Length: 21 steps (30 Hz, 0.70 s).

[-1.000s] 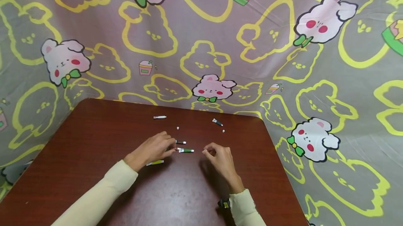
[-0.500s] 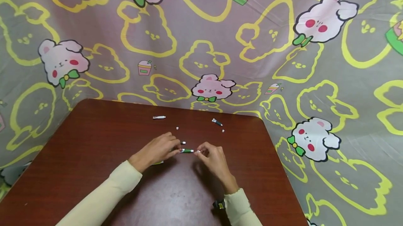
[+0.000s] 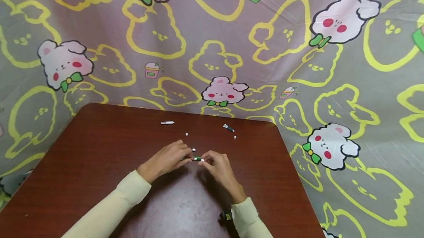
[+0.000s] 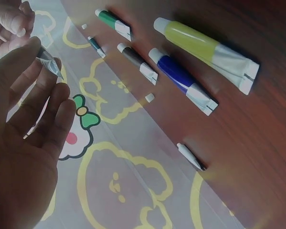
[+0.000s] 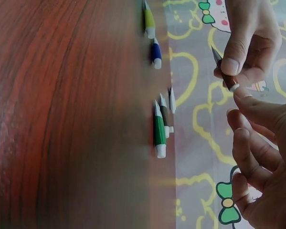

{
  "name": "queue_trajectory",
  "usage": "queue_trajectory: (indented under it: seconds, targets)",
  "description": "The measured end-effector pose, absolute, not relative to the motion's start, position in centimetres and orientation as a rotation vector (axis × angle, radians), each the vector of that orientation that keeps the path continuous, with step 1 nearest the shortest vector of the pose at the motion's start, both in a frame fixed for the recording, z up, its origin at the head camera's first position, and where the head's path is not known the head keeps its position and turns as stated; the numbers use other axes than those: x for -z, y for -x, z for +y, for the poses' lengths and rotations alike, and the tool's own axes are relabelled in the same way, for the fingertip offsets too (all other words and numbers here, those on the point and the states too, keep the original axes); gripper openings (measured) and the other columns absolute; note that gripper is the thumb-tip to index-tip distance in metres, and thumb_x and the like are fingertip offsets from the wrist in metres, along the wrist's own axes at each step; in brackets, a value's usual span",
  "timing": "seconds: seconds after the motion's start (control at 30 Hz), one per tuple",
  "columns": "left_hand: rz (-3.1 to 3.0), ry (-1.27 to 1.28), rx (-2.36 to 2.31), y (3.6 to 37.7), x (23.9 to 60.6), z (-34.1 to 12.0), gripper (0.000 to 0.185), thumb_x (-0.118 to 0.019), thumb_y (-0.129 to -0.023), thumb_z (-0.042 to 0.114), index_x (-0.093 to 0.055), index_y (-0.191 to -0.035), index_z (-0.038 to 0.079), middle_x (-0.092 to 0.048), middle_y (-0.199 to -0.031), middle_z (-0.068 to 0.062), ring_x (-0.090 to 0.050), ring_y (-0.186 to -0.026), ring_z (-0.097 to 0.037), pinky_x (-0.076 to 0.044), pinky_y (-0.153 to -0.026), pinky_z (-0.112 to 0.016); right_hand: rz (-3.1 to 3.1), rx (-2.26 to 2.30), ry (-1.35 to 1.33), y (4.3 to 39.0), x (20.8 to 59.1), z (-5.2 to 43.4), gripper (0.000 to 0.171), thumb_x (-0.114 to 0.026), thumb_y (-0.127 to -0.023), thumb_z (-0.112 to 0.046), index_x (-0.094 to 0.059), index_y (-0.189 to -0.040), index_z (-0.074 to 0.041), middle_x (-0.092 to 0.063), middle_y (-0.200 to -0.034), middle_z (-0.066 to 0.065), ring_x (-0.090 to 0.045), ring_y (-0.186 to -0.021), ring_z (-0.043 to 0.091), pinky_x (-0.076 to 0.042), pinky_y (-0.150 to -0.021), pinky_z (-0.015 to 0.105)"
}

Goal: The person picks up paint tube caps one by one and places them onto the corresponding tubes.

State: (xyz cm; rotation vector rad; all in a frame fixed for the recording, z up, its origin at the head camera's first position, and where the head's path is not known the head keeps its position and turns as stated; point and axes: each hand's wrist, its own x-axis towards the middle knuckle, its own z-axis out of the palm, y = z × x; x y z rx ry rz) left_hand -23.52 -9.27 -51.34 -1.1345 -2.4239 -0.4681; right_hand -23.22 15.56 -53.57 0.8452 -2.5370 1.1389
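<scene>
My left hand (image 3: 169, 158) pinches a small dark tube (image 5: 224, 71) by its flat silver end (image 4: 49, 64), just above the table. My right hand (image 3: 216, 164) meets it, and its fingertips (image 5: 248, 102) hold the white cap (image 5: 234, 88) at the tube's tip. A green tube (image 3: 197, 158) lies on the table under the two hands. In the wrist views it (image 5: 159, 131) lies in a row with a brown tube (image 4: 135, 62), a blue tube (image 4: 181, 78) and a yellow tube (image 4: 200, 47).
The brown table (image 3: 99, 164) also bears a white tube (image 3: 167, 122) and a dark teal tube (image 3: 228, 128) near the far edge. Two loose white caps (image 3: 187, 134) (image 3: 235, 137) lie near them. A printed cloth (image 3: 212, 46) hangs behind and to the right.
My right hand has moved left and come together with my left hand over the green tube. My left hand has raised a small tube from the table.
</scene>
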Motion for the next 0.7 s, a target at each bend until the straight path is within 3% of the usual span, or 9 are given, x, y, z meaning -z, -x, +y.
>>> queue_trajectory:
  seconds: [0.7]
  targets:
    - [-2.412,1.178,0.478,23.4,51.7,-9.2,0.013,-0.083,-0.098,0.025,-0.076,-0.099,0.015,-0.075,-0.095,0.003,-0.060,-0.089,-0.015,-0.055,-0.082,-0.032,-2.538,-1.044,-0.919,23.5,54.0,14.4,0.013,-0.089,-0.090,-0.016,-0.079,-0.095,-0.009,-0.079,-0.082,0.000,-0.067,-0.068,0.005,-0.055,-0.068,0.019]
